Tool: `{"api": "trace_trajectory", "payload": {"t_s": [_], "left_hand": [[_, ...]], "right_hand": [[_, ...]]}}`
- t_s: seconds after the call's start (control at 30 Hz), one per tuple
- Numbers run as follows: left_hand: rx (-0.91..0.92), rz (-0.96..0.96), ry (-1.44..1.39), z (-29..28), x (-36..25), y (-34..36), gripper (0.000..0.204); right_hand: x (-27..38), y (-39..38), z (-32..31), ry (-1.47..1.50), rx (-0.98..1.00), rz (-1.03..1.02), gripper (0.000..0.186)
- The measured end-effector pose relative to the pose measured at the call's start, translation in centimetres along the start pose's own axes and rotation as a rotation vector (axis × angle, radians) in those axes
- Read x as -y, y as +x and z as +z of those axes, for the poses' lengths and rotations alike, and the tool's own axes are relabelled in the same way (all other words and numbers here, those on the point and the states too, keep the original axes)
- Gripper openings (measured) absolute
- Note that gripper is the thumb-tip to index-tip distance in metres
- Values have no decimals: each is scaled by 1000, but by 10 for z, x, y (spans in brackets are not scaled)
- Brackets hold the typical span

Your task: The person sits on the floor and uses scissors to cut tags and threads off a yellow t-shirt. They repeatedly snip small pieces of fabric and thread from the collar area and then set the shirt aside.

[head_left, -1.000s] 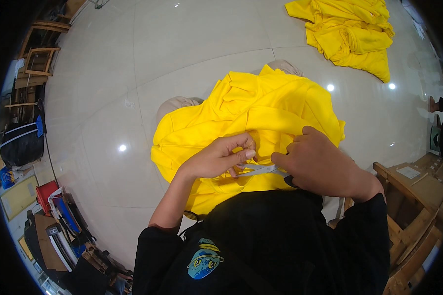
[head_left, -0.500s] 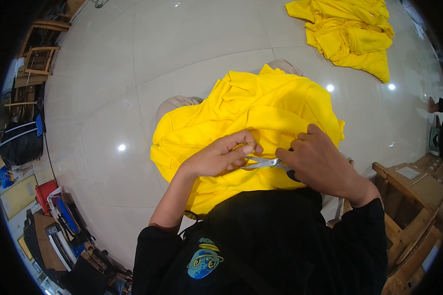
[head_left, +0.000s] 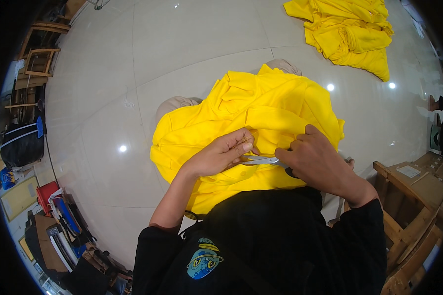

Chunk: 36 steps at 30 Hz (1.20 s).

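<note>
Garment lies across knees; scissors over it. Clothes pile rests on floor, front right; bag far left.

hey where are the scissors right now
In the head view, the scissors are just right of centre, held in the right hand, blades pointing toward the left hand, over the yellow garment.

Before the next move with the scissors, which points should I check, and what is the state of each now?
1. Scissors gripped in right hand: ok.
2. Left hand holding something: cannot tell, the detail is too small.
3. Blades well away from left hand: not ok, the tips are close.
4. Yellow cloth across the lap: ok.
5. Yellow pile apart, on the floor: ok.
</note>
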<state>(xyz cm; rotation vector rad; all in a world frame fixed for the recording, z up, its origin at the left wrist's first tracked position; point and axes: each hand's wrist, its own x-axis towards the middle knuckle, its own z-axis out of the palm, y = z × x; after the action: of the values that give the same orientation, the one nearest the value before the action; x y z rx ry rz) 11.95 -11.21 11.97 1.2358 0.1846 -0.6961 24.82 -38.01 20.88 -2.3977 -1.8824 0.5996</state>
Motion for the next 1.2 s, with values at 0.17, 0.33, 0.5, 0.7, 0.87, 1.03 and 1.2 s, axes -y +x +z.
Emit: {"api": "trace_trajectory", "payload": {"t_s": [0.17,0.33,0.5,0.7,0.87,1.03,1.2], "left_hand": [[-52,-37,95,4,-4,-3,24],[-73,-56,65,8,-8,-6,21],[-54,17,17,8,-3,-4,21],[-37,21,-5,5,0,-3,21],[-72,-4,22,7,1,-4,20],[-169,-31,-16,13,-5,-5,20],[-258,-15,-22,16,-4,-5,22]], "right_hand": [[-1,-2,1,1,-1,4,24],[-3,-2,-4,44,-4,7,27],[-4,-3,-7,58,28,21,28],[-3,-4,-7,25,32,10,24],[-3,-7,-6,20,18,8,23],[-4,-11,-7,65,-16,25,26],[-8,-12,-19,94,54,31,34]]}}
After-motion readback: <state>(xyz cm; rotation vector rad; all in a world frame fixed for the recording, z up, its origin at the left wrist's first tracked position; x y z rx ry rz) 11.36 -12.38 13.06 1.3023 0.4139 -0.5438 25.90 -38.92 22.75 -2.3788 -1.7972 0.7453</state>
